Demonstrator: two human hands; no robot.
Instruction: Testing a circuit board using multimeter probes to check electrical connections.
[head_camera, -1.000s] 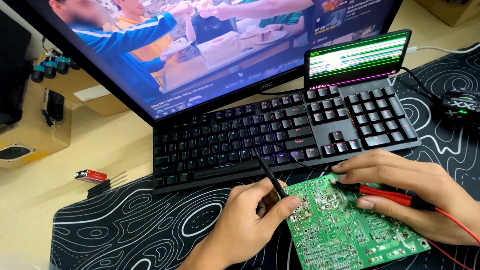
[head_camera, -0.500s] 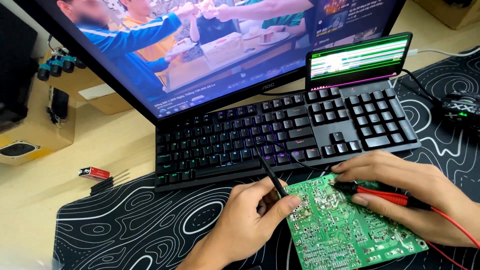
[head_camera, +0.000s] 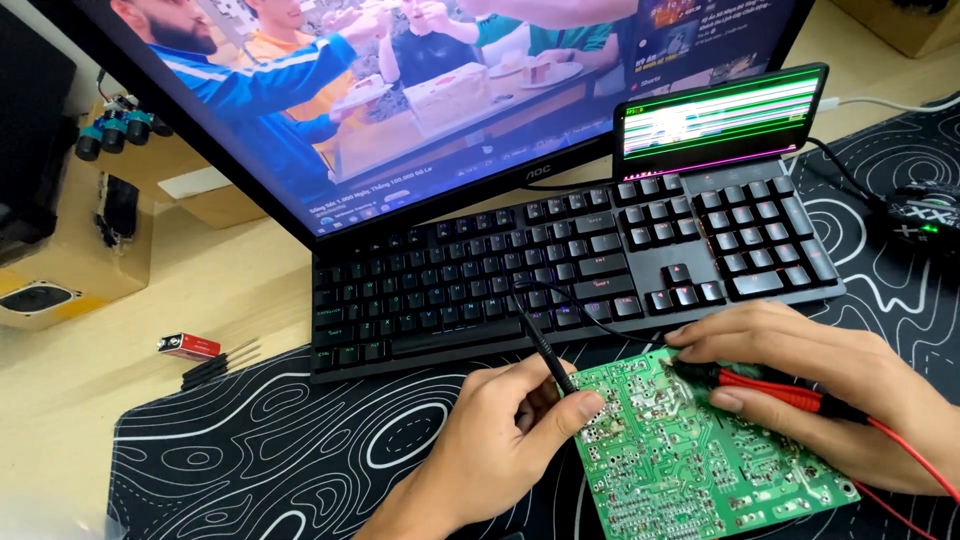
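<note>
Left hand (head_camera: 500, 440) pinching black probe (head_camera: 545, 350), right hand (head_camera: 830, 395) gripping red probe (head_camera: 775, 385) — tips slanted down onto green circuit board (head_camera: 700, 450), solder side up, flat on patterned mat (head_camera: 260, 450) near front tabletop edge, before keyboard (head_camera: 560, 270).

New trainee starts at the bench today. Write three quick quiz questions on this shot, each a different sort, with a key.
1. True or false: the left hand holds the red probe.
2. Multiple choice: the green circuit board lies on (a) the keyboard, (b) the black patterned desk mat, (c) a wooden box.
3. Fill in: the small tilted screen stands behind the ____.

Key
1. False: the left hand holds the black probe; the right hand holds the red probe.
2. b, the black patterned desk mat.
3. Keyboard.
</note>
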